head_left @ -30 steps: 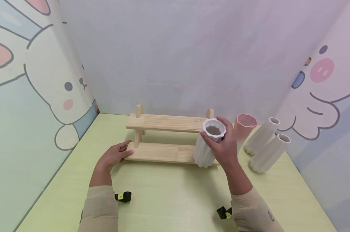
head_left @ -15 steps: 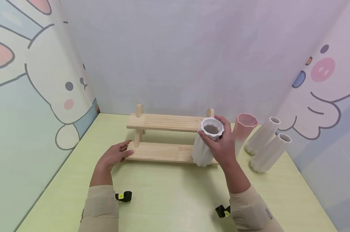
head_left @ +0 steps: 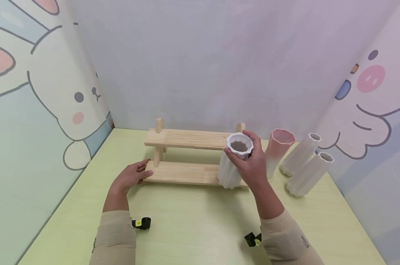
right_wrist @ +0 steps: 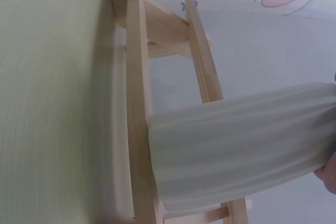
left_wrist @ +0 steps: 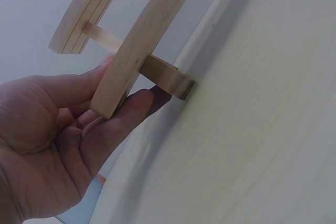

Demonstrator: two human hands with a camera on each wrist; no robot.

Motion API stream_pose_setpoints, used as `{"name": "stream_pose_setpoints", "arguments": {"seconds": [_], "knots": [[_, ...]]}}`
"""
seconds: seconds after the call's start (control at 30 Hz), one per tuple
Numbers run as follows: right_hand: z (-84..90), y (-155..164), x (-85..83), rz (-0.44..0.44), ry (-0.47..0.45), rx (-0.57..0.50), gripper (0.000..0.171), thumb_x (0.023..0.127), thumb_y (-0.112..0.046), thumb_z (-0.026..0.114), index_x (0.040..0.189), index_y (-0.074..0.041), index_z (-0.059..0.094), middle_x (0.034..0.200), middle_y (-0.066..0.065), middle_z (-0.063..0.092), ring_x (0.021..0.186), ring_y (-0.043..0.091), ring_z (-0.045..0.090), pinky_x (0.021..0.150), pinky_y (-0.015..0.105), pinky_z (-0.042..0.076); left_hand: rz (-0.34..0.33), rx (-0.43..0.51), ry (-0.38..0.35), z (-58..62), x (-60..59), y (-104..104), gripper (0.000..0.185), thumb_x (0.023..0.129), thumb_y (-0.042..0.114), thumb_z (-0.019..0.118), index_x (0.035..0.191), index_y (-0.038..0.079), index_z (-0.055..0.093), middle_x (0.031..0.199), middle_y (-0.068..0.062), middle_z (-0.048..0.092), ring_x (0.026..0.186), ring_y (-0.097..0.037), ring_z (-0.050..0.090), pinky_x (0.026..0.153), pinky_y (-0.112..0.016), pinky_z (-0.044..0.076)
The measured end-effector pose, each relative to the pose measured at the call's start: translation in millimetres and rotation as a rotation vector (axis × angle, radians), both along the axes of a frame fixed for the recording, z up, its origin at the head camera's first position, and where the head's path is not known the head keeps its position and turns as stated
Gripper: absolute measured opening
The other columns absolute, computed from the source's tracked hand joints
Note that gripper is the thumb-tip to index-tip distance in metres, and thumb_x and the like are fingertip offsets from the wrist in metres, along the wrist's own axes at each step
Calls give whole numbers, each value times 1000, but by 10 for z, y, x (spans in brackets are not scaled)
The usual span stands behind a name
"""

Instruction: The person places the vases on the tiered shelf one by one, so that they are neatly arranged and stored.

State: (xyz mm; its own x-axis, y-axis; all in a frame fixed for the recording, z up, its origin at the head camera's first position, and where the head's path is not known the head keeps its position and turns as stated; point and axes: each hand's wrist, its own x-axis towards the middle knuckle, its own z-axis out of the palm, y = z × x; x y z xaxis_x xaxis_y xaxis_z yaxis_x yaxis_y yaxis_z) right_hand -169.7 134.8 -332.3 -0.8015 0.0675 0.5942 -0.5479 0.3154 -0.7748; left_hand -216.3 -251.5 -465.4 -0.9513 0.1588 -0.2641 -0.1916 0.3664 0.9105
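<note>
A two-tier wooden shelf (head_left: pixel 176 173) stands on the table. My left hand (head_left: pixel 131 177) holds the left end of its lower board, and the left wrist view shows the thumb (left_wrist: pixel 79 85) on one face and fingers on the other. With my right hand (head_left: pixel 252 165) I grip a white fluted vase (head_left: pixel 231 171) near its rim. The vase stands nearly upright at the right part of the lower board; in the right wrist view its base (right_wrist: pixel 163 166) meets the board. The vase hides part of the upper board's right end.
Right of the shelf stands a pink-and-white vase (head_left: pixel 280 147), partly behind my right hand. Two more white vases (head_left: pixel 300 154) stand further right on the pale green table (head_left: pixel 193 221). Cloth walls (head_left: pixel 200 66) with cartoon animals enclose the back and sides.
My right hand and the white vase have shifted slightly left along the lower board. The left hand keeps its place on the shelf's end.
</note>
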Motion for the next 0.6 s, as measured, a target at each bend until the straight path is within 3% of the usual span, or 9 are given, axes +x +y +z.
{"name": "stream_pose_setpoints", "arguments": {"seconds": [0.6], "knots": [[-1,-81,-14,-25,32,39,67,72,-8,79,127,1,44,103,20,61,88,34,58,71,20,45,1,-17,0,8,-7,-1,77,85,34,67,148,18,25,149,-14,25,118,-26,49,81,-33,50]]}}
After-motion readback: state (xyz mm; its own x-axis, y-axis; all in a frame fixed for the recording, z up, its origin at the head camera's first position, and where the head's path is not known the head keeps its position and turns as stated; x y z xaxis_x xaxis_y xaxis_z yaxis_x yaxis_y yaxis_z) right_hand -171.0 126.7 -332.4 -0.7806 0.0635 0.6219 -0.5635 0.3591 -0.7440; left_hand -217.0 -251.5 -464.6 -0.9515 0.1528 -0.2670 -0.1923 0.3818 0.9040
